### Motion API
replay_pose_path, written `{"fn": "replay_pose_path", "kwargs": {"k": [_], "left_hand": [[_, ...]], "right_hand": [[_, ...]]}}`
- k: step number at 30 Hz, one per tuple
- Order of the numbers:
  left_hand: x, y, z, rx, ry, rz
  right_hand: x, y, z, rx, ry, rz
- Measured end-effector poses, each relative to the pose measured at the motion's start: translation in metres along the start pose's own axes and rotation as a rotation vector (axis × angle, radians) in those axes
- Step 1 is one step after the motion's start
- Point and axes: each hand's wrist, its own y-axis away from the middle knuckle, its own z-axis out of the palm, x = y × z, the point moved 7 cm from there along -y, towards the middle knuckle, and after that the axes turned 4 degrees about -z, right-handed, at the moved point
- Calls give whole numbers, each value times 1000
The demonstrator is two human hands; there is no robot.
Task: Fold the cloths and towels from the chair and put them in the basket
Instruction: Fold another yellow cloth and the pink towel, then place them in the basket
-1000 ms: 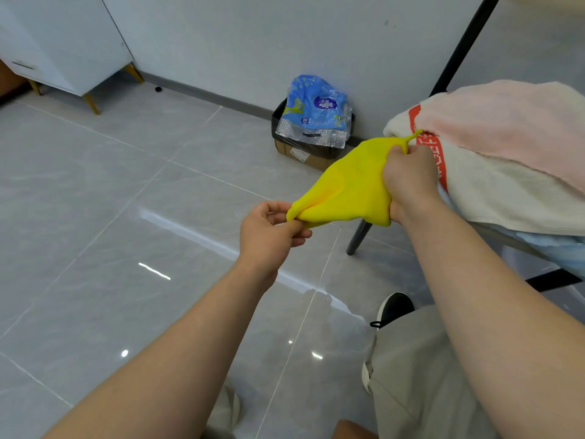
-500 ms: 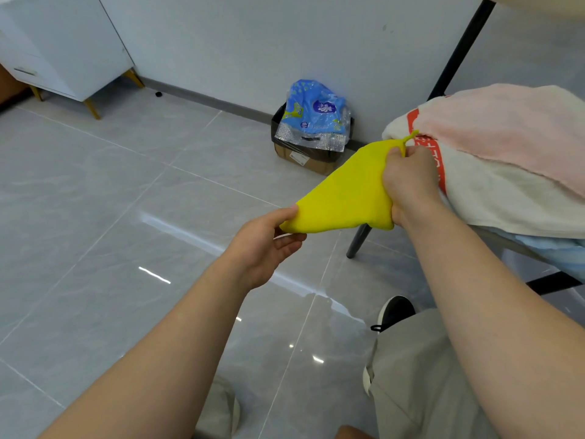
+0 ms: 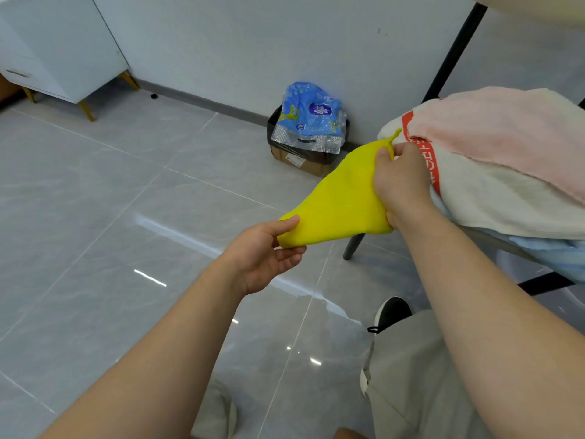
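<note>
A small yellow cloth (image 3: 340, 198) with a hanging loop is stretched in the air between my hands. My right hand (image 3: 400, 182) grips its upper end beside the loop. My left hand (image 3: 267, 253) pinches the lower left corner between thumb and fingers. On the chair at right lies a pile: a pink towel (image 3: 506, 134) on top, a white towel with red print (image 3: 493, 198) under it, and a light blue cloth (image 3: 550, 253) at the bottom. No basket is in view.
A black chair leg (image 3: 353, 247) stands on the glossy grey tile floor. A cardboard box with a blue plastic bag (image 3: 311, 122) sits against the wall. A white cabinet (image 3: 60, 49) on gold legs is at far left. My shoe (image 3: 392, 312) and trouser leg are lower right.
My left hand has shifted its hold on the cloth's lower corner, from a closed grasp to a pinch with the thumb on top. The cloth is stretched flatter. The right hand has kept its grip.
</note>
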Motion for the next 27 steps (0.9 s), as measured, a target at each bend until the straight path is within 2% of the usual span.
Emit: {"fn": "replay_pose_path", "kwargs": {"k": [3, 11, 16, 20, 27], "left_hand": [[2, -1, 2, -13, -5, 27], [20, 3, 0, 75, -213, 302], [26, 6, 1, 113, -231, 383], [20, -1, -6, 187, -233, 330], [6, -12, -15, 195, -79, 163]], "right_hand": [[-1, 0, -1, 0, 13, -9], [-3, -1, -3, 0, 48, -46], [-2, -2, -4, 8, 33, -41], [-4, -1, -5, 12, 59, -68], [-12, 2, -3, 16, 133, -175]]}}
